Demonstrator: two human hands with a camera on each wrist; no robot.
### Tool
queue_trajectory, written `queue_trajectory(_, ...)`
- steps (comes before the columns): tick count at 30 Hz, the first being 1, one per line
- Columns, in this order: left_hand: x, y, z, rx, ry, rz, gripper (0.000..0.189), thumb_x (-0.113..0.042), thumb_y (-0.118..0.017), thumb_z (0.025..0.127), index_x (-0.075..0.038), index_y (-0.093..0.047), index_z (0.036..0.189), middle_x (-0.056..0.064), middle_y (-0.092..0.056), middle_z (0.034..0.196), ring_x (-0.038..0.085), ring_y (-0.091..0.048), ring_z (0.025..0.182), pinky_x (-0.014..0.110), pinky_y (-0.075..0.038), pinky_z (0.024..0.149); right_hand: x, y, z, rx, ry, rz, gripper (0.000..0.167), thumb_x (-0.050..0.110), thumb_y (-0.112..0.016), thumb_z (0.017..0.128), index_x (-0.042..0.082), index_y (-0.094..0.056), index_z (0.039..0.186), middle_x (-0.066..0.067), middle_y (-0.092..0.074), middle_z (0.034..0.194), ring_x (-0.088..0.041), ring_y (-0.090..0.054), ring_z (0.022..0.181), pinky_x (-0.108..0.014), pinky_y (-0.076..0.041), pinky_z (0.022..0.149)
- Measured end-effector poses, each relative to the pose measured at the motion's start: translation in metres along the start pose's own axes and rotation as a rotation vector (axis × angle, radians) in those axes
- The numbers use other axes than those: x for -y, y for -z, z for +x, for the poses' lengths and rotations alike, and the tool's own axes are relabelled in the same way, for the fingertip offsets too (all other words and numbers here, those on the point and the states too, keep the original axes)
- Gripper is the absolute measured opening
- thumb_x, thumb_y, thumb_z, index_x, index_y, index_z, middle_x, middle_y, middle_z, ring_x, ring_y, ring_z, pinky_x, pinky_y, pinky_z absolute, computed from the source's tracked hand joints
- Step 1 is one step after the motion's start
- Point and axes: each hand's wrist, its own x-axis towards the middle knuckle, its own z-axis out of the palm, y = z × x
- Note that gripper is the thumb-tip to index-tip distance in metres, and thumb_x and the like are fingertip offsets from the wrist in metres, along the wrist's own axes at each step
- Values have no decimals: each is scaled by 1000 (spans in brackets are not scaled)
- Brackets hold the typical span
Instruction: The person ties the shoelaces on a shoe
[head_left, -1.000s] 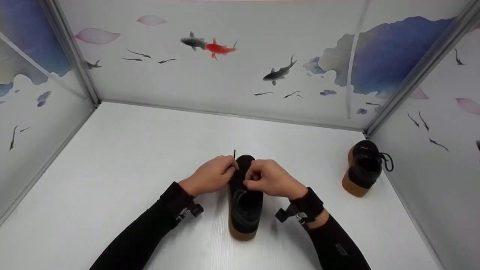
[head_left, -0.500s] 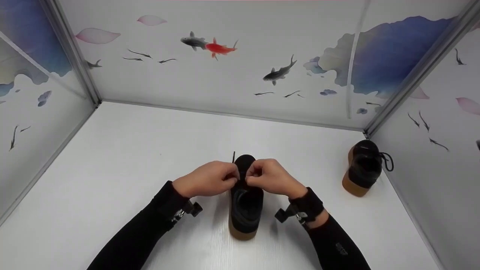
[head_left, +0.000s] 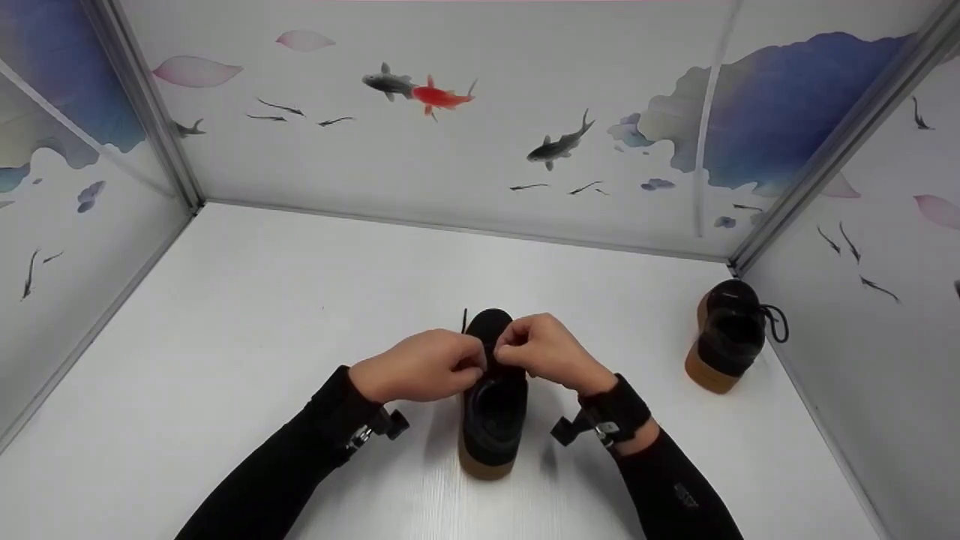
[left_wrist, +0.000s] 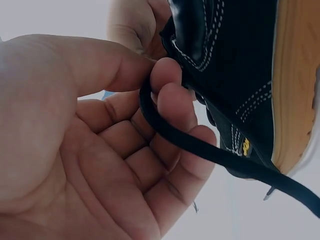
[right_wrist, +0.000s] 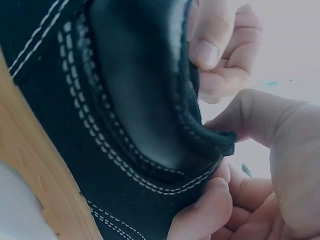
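A black shoe (head_left: pixel 489 444) with a tan sole stands in front of me, toe pointing away. My left hand (head_left: pixel 420 365) is over its lacing from the left. In the left wrist view that hand pinches a black shoelace (left_wrist: pixel 200 149) between thumb and fingertips, and the lace trails down past the other fingers. From the right, my right hand (head_left: pixel 551 352) reaches over the lacing, thumb and fingers curled together. The right wrist view has its thumb and fingers on either side of the shoe's upper front edge; the thumb tip is hidden behind that edge.
A second black shoe (head_left: pixel 731 326), its lace looped out to the right, stands near the right wall. The white table (head_left: pixel 315 277) is bounded by white panels (head_left: pixel 465 165) painted with fish and petals.
My left hand has come slightly down and to the right over the shoe. The right hand has shifted a little up. The lace end beside the toe has dropped slightly.
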Motion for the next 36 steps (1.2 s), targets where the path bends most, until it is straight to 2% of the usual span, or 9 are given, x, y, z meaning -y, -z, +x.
queue_trajectory(6, -3, -1, -1, 27, -16, 2, 16, -9, -64, 107, -13, -73, 94, -9, -58, 80, 9, -55, 74, 29, -47, 70, -2, 3, 0, 8, -41, 80, 8, 12, -75, 92, 10, -82, 91, 1, -70, 79, -13, -53, 62, -24, -44, 54)
queue_trajectory(15, -5, -2, -2, 48, -54, -1, 15, -5, -64, 104, -13, -72, 95, -9, -59, 85, 8, -54, 76, 28, -46, 71, -3, 4, 2, 17, -107, 176, 8, 7, -71, 88, 8, -79, 87, 2, -64, 75, -12, -51, 61, -23, -41, 53)
queue_trajectory(22, -6, -2, -3, 53, -50, -4, 14, -6, -65, 106, -13, -75, 99, -8, -64, 88, 8, -58, 78, 28, -50, 74, -4, 5, 2, 27, -106, 192, 8, 6, -68, 86, 9, -76, 85, 2, -63, 75, -11, -51, 59, -23, -41, 52)
queue_trajectory(31, -5, -2, -3, 46, -58, -12, 15, -6, -64, 105, -13, -75, 98, -9, -64, 88, 6, -57, 77, 27, -49, 73, -4, 6, 1, 53, -74, 162, 14, 7, -67, 89, 5, -81, 93, 2, -66, 75, -11, -51, 60, -22, -40, 52)
queue_trajectory(36, -6, -2, -2, 44, -66, 7, 14, -7, -65, 105, -13, -76, 98, -8, -65, 88, 6, -58, 78, 28, -50, 73, -4, 6, 1, 57, -80, 186, 12, 9, -70, 89, 2, -78, 94, 2, -65, 75, -11, -51, 60, -23, -41, 53)
